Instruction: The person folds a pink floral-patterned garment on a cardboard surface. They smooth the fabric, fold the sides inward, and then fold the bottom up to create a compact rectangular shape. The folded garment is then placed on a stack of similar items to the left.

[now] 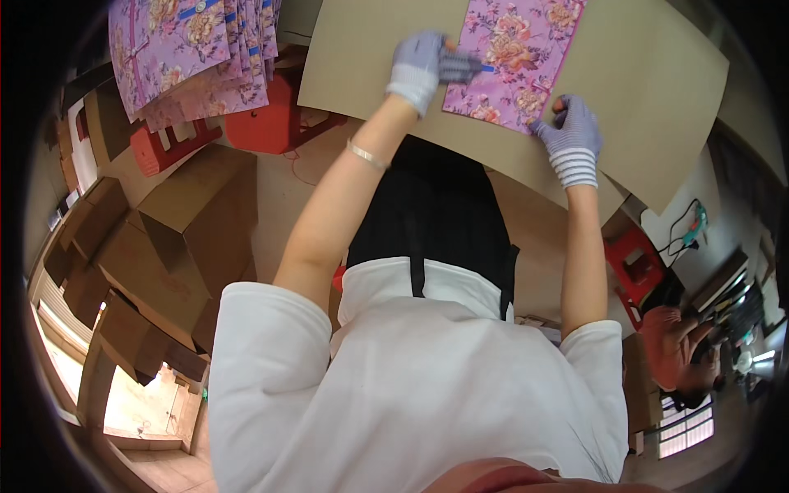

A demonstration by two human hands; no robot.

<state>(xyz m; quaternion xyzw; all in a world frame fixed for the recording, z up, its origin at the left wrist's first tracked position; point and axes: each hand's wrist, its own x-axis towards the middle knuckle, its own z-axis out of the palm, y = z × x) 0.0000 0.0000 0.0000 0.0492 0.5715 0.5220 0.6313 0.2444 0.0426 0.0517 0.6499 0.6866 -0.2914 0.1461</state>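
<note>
A floral purple sheet lies on the brown cardboard board

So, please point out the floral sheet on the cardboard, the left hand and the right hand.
floral sheet (514,62): head view, middle of its purple flower print.
left hand (417,64): head view, back of the glove.
right hand (569,135): head view, back of the striped glove.

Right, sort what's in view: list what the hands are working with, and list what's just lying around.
In hand:
left hand, gloved, holding a blue-tipped tool
right hand, gloved, pinning the sheet's corner
floral pink sheet
brown cardboard board under it

Lying about:
stack of floral sheets
cardboard boxes
red stools
</note>
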